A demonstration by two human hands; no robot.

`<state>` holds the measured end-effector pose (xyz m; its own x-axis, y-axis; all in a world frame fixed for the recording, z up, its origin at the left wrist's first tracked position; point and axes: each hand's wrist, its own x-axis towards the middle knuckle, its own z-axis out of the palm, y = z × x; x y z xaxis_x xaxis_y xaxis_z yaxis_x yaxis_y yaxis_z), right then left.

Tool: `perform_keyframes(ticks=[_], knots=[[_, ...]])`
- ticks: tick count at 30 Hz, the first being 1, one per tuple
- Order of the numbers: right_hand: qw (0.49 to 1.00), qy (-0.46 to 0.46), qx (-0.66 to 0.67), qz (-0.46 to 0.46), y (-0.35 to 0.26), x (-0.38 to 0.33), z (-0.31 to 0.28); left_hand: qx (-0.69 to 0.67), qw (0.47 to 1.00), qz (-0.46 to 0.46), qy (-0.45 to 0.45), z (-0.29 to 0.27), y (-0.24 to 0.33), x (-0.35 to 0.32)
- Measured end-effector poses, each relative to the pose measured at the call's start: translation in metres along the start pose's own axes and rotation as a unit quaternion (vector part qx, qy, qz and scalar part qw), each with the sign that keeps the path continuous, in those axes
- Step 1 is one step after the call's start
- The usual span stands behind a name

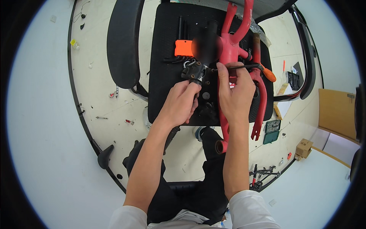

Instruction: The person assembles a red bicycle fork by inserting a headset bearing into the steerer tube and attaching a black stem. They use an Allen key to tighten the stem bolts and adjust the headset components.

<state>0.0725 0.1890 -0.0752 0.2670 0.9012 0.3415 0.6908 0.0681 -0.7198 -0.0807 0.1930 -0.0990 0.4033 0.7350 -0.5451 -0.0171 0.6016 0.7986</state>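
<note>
My left hand point(180, 102) is closed around a black handlebar just below its stem point(194, 71). The bar's dark end point(172, 136) shows below the wrist. Between the thumb and fingers of my right hand point(238, 89) is a black hex key point(237, 67). Its left tip lies close to the right side of the stem; I cannot tell whether it sits in a bolt. Under and beside my right hand lies a red bicycle frame point(230, 51). An orange hex key holder point(183, 48) with several keys rests above the stem, partly hidden by a dark blurred patch.
All this lies on a black chair seat point(163, 87) with armrests point(124, 45) at its sides. A small washer point(206, 95) and an orange handle point(269, 74) are near my hands. On the floor are a saddle point(105, 157), a green case point(272, 131) and a cardboard box point(304, 148).
</note>
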Motion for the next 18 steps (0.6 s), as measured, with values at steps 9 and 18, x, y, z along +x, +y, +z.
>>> perform_keyframes(ticks=[9,18], knots=[[0.999,-0.022,0.003,-0.025,-0.0112,-0.0007,-0.0047,0.008,1.0,0.003,0.001,0.0004,-0.0007,-0.0007],[0.995,-0.036,0.089,-0.006,-0.009,-0.0004,-0.0053,0.011,1.0,0.001,0.002,-0.0003,-0.0001,-0.0006]])
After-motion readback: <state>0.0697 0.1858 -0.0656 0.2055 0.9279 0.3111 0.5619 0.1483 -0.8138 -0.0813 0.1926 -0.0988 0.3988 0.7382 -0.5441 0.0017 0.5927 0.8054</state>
